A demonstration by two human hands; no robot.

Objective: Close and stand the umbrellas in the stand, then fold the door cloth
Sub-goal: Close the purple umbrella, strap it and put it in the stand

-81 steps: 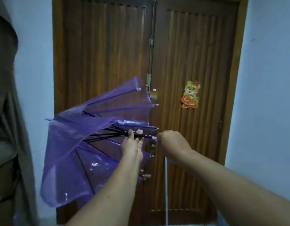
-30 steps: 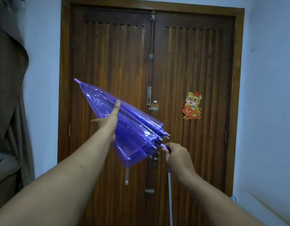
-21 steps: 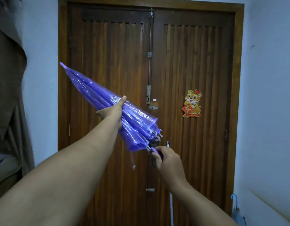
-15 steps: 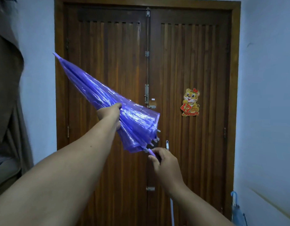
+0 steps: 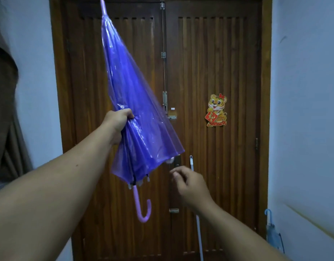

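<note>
A: From the head camera, what is in front of the brown slatted wooden double door (image 5: 209, 72)?

B: A translucent purple plastic umbrella with a lilac hooked handle (image 5: 132, 102), collapsed but loose, held up before the door's left leaf, tip pointing up, hook hanging low. The left hand (image 5: 118, 122) has its fingers clenched round the gathered canopy about midway along.

A: And the right hand (image 5: 190, 182)?

B: Just right of the canopy's lower edge, in front of the door's centre seam, fingers loosely curled and grasping nothing.

A: Which step is this, then?

B: I judge it the closing of the first umbrella: the ribs are folded, the canopy not yet wrapped or fastened. Next it wants securing, then carrying to the stand, which I cannot see.

A: Anything else by the door?

B: A thin white pole (image 5: 196, 204) leans on the right leaf, below a tiger sticker (image 5: 217, 110). A pale blue closed umbrella (image 5: 271, 230) stands at the wall right of the door frame.
</note>
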